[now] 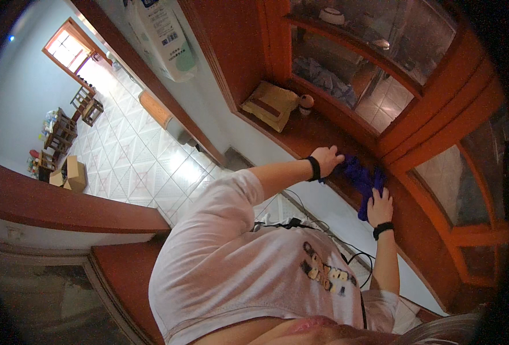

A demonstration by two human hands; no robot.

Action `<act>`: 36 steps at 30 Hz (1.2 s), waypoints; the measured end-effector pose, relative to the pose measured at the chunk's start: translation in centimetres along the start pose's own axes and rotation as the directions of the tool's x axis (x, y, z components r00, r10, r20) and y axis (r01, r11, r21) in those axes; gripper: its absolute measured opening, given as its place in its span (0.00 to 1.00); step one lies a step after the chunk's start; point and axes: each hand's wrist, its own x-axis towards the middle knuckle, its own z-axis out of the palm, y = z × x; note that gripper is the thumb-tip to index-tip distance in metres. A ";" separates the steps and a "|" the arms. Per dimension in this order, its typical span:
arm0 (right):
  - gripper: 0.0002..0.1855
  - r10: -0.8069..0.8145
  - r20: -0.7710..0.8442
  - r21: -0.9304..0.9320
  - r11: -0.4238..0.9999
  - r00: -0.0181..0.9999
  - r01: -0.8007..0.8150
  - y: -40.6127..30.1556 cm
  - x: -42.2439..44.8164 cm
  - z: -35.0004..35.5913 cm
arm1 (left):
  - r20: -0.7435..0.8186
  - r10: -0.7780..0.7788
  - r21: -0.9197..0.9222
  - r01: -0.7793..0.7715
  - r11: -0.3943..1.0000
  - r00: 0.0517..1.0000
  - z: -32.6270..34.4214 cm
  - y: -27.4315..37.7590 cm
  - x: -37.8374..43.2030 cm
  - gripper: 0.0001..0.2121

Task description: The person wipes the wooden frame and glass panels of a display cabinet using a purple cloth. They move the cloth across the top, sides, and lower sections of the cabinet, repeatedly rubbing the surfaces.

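A crumpled purple cloth (360, 177) lies bunched over the reddish-brown wooden ledge in front of me. My left hand (327, 161), with a black band at the wrist, has its curled fingers at the upper left end of the cloth. Lower down and to the right, my right hand (380, 208) grips the cloth's near end, and that wrist also wears a black band. Both thumbs are partly hidden. Farther back on the ledge lies a yellowish packet (271, 105), and beside it stands a small rounded object (306, 105) with a pinkish top.
Wooden frames with glass panes (353, 64) rise behind the ledge (414, 224). A white plastic package (166, 43) hangs at the upper left. A black cable (369, 254) loops beneath my arms. Chairs (88, 105) and an open cardboard box (74, 173) stand on the tiled floor far left.
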 end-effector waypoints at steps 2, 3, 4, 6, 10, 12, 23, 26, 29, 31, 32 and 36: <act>0.21 -0.015 -0.012 0.028 0.999 1.000 0.016 0.1 -0.6 0.5 | -0.002 0.035 0.005 -0.035 0.999 0.999 0.1 0.0 -0.5 0.18; 0.20 -0.017 -0.018 0.048 0.999 1.000 0.018 0.2 -0.8 0.7 | -0.018 0.047 0.000 -0.047 0.999 0.999 0.1 -0.1 -0.5 0.18; 0.20 -0.019 -0.022 0.069 0.997 1.000 0.021 0.2 -0.7 0.6 | -0.020 0.063 -0.009 -0.063 0.998 0.998 0.0 -0.3 -0.3 0.19; 0.21 0.012 0.013 0.102 0.995 1.000 -0.014 0.4 -0.3 0.0 | -0.003 0.080 -0.019 -0.080 0.997 0.997 -0.4 -0.6 0.1 0.19; 0.29 0.001 -0.091 0.371 0.928 0.996 0.033 1.8 0.8 -3.3 | -0.063 0.045 -0.038 -0.048 0.998 0.997 -2.0 -1.0 1.0 0.21; 0.31 0.067 -0.287 0.367 0.929 0.956 0.045 1.8 1.0 -4.1 | -0.129 0.000 -0.046 -0.006 0.999 0.992 -3.0 -1.3 1.3 0.21; 0.29 0.035 0.036 -0.022 0.999 0.999 -0.035 0.6 1.0 0.0 | 0.097 0.008 0.124 -0.021 0.992 0.995 -1.5 -3.1 -1.7 0.24; 0.28 0.028 0.053 -0.033 0.999 0.998 -0.026 0.7 2.1 0.0 | 0.054 -0.007 0.155 -0.002 0.988 0.999 -0.9 -3.7 0.1 0.22; 0.27 0.052 0.053 -0.051 0.998 0.997 -0.049 0.4 2.9 0.0 | 0.164 -0.114 0.050 0.107 0.993 0.980 -0.8 -3.7 1.8 0.22; 0.26 0.071 0.011 -0.040 0.997 0.997 -0.071 0.2 3.4 -0.2 | 0.160 -0.177 0.004 0.179 0.984 0.971 -0.9 -3.2 3.1 0.23; 0.26 0.094 -0.001 -0.040 0.995 0.996 -0.094 0.0 3.7 -0.2 | 0.149 -0.197 0.037 0.193 0.980 0.969 -0.8 -3.0 3.4 0.23; 0.26 0.107 -0.076 -0.039 0.993 0.991 -0.110 -0.5 3.6 -0.3 | 0.088 -0.190 0.052 0.186 0.981 0.978 -0.9 -2.7 3.2 0.25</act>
